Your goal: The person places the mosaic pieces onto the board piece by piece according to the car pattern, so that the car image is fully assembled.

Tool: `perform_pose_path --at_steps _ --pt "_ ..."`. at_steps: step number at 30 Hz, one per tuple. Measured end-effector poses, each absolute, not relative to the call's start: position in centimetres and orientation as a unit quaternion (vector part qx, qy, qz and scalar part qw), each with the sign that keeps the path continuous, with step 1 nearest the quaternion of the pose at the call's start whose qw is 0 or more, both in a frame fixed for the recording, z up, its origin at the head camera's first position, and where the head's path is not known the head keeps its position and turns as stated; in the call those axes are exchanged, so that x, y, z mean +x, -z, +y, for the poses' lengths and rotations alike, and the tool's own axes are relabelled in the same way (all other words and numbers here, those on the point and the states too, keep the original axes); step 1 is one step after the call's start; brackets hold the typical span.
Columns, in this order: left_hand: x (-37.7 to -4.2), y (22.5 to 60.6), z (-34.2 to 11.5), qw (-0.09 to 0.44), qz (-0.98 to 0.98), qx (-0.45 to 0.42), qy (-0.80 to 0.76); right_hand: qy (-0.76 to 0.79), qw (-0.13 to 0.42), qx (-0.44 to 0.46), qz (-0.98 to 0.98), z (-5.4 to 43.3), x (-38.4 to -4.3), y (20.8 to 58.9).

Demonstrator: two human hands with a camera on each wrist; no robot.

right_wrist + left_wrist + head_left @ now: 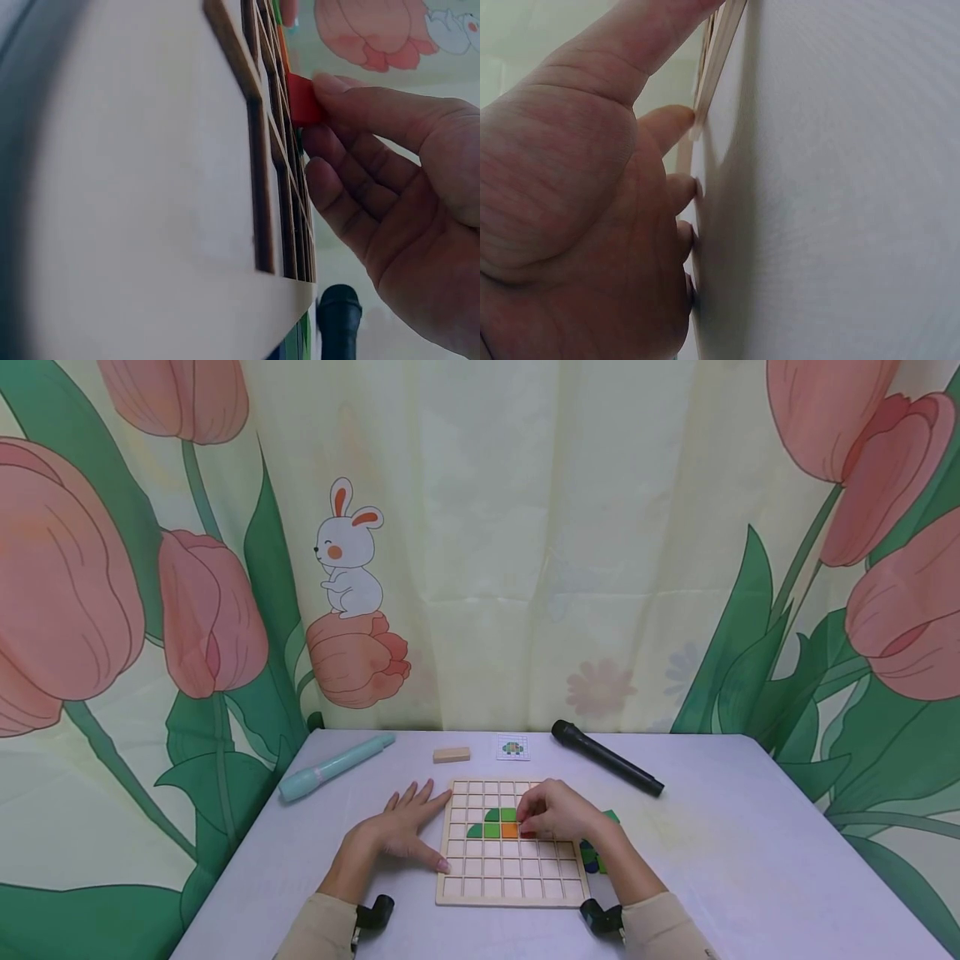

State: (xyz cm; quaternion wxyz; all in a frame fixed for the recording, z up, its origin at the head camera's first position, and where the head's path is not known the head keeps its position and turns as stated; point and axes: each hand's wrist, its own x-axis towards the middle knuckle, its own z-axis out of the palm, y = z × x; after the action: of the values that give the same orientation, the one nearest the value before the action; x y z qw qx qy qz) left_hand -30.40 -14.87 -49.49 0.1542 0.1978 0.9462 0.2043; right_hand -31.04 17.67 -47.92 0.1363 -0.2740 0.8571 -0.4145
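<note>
A wooden grid board (510,903) lies on the white table. In its upper middle cells sit green pieces (492,831), some with a rounded corner, and an orange square (510,831). My right hand (562,812) pinches a small red block (304,100) between thumb and fingers, down at the grid just right of the orange square. My left hand (401,827) is spread flat beside the board's left side, its thumb and index fingertip at the wooden edge. The left wrist view shows the other fingertips (682,193) resting on the table.
Behind the board are a small wooden block (452,755) and a pattern card (513,747). A teal tube-shaped object (337,768) lies back left, a black microphone (607,758) back right. Several green and blue pieces (603,864) lie right of the board, partly under my forearm.
</note>
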Motion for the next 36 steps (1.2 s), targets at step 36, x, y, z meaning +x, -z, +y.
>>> perform_pose_path --at_steps 36 --pt "-30.3 49.4 -14.8 0.153 0.949 0.195 -0.197 0.377 0.073 -0.225 0.895 20.2 -30.8 45.8"
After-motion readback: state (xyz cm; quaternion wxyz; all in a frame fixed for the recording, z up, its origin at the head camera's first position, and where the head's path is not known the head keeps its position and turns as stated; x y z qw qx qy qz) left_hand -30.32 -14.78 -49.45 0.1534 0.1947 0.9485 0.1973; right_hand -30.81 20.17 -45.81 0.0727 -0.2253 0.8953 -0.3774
